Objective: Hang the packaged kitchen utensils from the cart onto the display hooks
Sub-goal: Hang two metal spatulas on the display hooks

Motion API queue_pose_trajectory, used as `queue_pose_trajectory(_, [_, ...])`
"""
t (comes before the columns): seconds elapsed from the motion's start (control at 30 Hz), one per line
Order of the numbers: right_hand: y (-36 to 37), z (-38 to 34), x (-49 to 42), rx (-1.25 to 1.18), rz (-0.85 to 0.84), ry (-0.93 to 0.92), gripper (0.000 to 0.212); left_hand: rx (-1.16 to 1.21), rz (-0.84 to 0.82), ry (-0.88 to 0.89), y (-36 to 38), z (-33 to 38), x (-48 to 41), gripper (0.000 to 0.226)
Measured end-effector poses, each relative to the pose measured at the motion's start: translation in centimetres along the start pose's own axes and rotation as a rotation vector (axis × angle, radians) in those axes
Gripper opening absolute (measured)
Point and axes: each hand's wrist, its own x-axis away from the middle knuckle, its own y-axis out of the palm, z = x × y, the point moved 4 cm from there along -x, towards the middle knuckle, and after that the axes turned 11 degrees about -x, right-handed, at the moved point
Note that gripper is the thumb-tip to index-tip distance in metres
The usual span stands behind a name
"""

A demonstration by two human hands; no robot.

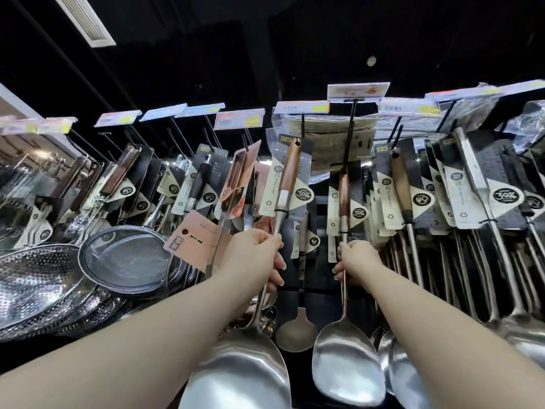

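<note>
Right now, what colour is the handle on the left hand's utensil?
The handle is brown wood; head view shows it best.

1 head camera – faces forward, close to the display hooks [351,128]

I count two hands in the grip: my left hand [256,255] and my right hand [354,261]. They hold two wooden-handled spatulas, one each: the left spatula [287,172] and the right spatula [348,370]. One smaller turner [296,329] hangs between them. There are about ten price labels [239,119] overhead (the far ends blur), one mesh strainer [126,255], at least two perforated pans [38,278] and one ceiling vent [85,20]. The carded utensils overlap too much to count.
</note>
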Motion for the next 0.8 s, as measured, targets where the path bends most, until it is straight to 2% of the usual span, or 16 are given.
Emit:
queue_pose_trajectory(0.03, [-0.1,0.2,-0.1,0.053,-0.018,0.012,0.029,0.002,-0.010,0.003,0.2,0.0,0.0,0.017])
queue_pose_trajectory(0.07, [-0.4,-0.2,0.0,0.206,-0.001,-0.016,0.031,0.008,-0.017,0.007,0.5,0.1,0.0,0.018])
queue_pose_trajectory(0.13, [-1.1,-1.6,1.1,0.490,0.093,-0.148,0.039,0.027,-0.023,0.017,1.0,0.3,0.1,0.019])
queue_pose_trajectory(0.17, [-1.3,-2.4,1.9,0.510,0.127,-0.221,0.041,0.037,-0.024,0.019,1.2,0.4,0.1,0.020])
queue_pose_trajectory(0.23, [-1.2,-4.1,3.7,0.292,0.054,-0.320,0.043,0.054,-0.033,0.020,1.8,0.8,0.1,0.021])
queue_pose_trajectory(0.3, [-0.7,-5.2,6.1,-0.066,-0.159,-0.192,0.049,0.077,-0.047,0.027,2.6,1.3,0.2,0.023])
queue_pose_trajectory(0.37, [-0.3,-5.6,8.1,-0.176,-0.345,-0.065,0.049,0.087,-0.073,0.036,3.6,1.8,0.3,0.024])
queue_pose_trajectory(0.4, [-0.2,-5.7,8.8,-0.181,-0.389,-0.061,0.045,0.092,-0.094,0.043,4.2,2.1,0.4,0.024])
queue_pose_trajectory(0.5, [-0.6,-6.0,9.3,-0.229,-0.304,-0.141,0.026,0.123,-0.152,0.063,5.5,3.0,0.8,0.028])
queue_pose_trajectory(0.67, [-2.3,-7.0,8.8,-0.254,-0.125,-0.269,0.032,0.181,-0.249,0.040,6.7,3.9,1.7,0.034])
queue_pose_trajectory(0.8, [-3.5,-8.2,8.8,-0.220,-0.085,-0.324,0.034,0.155,-0.314,0.041,7.3,4.3,2.5,0.025])
